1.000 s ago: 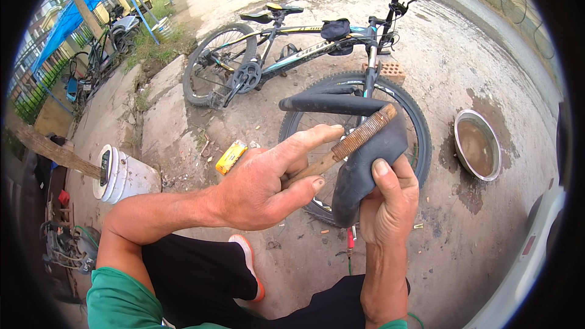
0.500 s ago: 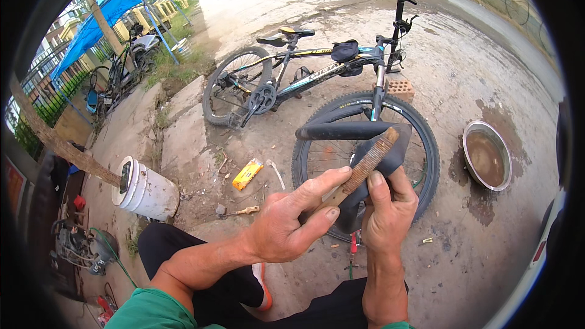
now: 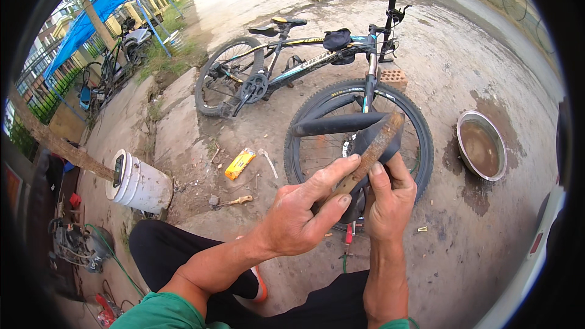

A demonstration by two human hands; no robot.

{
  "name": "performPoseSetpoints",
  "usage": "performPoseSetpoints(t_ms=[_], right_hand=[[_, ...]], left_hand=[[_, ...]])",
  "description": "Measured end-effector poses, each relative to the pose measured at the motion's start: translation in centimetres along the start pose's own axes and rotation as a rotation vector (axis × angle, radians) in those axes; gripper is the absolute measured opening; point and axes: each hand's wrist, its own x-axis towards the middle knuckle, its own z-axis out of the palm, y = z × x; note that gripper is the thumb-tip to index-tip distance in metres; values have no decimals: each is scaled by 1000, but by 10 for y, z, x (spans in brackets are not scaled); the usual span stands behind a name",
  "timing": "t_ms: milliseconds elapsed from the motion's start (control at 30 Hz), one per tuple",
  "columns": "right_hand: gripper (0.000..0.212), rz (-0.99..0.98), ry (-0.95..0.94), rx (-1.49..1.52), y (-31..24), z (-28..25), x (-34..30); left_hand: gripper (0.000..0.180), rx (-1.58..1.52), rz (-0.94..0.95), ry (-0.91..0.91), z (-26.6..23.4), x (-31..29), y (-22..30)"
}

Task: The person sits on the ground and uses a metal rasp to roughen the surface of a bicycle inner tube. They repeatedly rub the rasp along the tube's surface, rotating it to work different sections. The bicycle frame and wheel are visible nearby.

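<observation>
My left hand is closed around the lower end of a rusty brown rasp, gripping it between thumb and fingers. The rasp slants up to the right across a black inner tube. My right hand pinches that tube, thumb in front and fingers behind, folding it beneath the rasp. The tube loops out to the left, in front of the front wheel of a bicycle. Part of the tube is hidden by the rasp and my hands.
A metal basin of murky water stands at right on wet ground. On the left are a white bucket, a yellow packet and a wooden-handled tool. A brick lies behind the front wheel; a red-handled tool is below my hands.
The rasp has shifted up and slightly right over the tube, with my left hand following. My right hand keeps its pinch on the tube. The whole view has shifted slightly.
</observation>
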Motion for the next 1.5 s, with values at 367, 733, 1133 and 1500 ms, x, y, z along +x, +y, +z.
performPoseSetpoints(t_ms=[367, 733, 1133, 1500], right_hand=[[17, 11, -5, -18, 3, -23, -4], [11, -5, 57, -68, -1, -18, -5], [12, 22, 41, -44, 3, -22, -2], [10, 39, 52, -53, 4, -19, -3]], left_hand=[[52, -18, 11, -8, 14, -5, -7], [53, 23, 26, 14, 23, 2, -7], [50, 11, 65, 29, 20, -8, -18], [50, -25, 60, 36, 17, -10, -20]])
